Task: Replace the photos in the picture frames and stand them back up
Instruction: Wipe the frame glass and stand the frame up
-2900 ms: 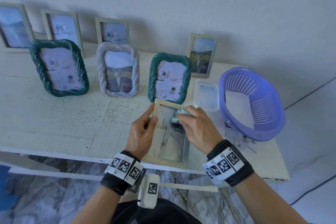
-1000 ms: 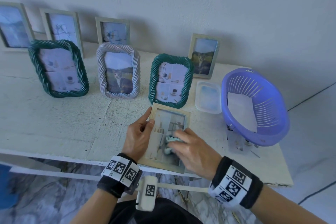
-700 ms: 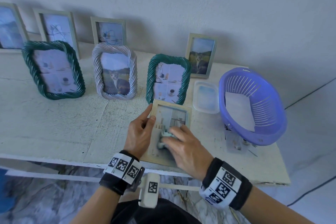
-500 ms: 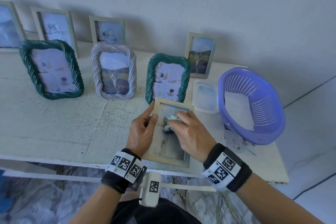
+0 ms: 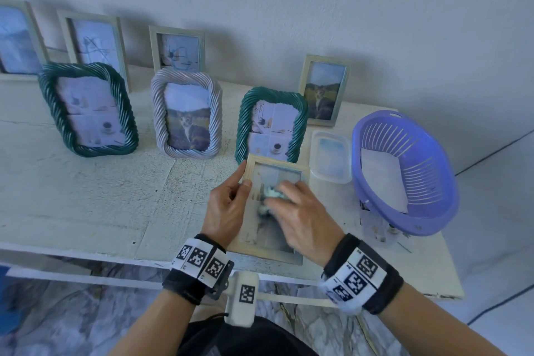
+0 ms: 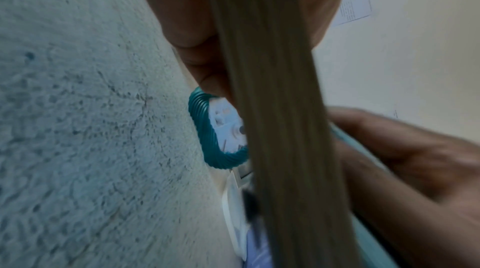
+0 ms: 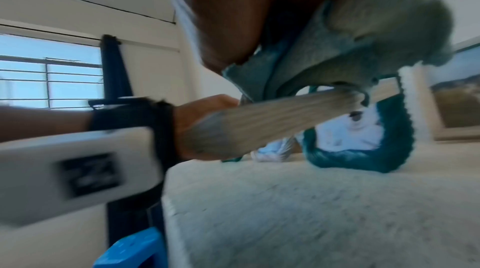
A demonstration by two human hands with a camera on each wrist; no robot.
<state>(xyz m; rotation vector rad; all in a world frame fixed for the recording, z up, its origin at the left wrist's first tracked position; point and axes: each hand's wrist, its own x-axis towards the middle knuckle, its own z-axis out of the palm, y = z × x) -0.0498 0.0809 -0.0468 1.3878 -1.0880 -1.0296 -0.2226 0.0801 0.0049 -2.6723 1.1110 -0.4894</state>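
Observation:
A pale wooden picture frame (image 5: 260,253) is tilted up off the table's front edge, photo side towards me. My left hand (image 5: 240,182) grips its left edge, thumb on the front. My right hand (image 5: 284,196) holds a small blue-grey cloth (image 5: 270,192) bunched against the upper middle of the glass. The left wrist view shows the frame (image 6: 280,128) edge-on beside my left fingers (image 6: 197,46). In the right wrist view the cloth (image 7: 350,46) hangs from my right fingers onto the frame (image 7: 272,122).
A green twisted frame (image 5: 242,130) stands just behind the held one; a grey twisted frame (image 5: 157,113) and another green one (image 5: 55,107) stand further left. Wooden frames (image 5: 344,87) line the wall. A clear plastic tub (image 5: 331,159) and a purple basket (image 5: 427,211) sit on the right.
My right hand has rubbed the cloth down and back up the glass; it now sits in the upper middle. My left hand has kept its hold on the frame's left edge.

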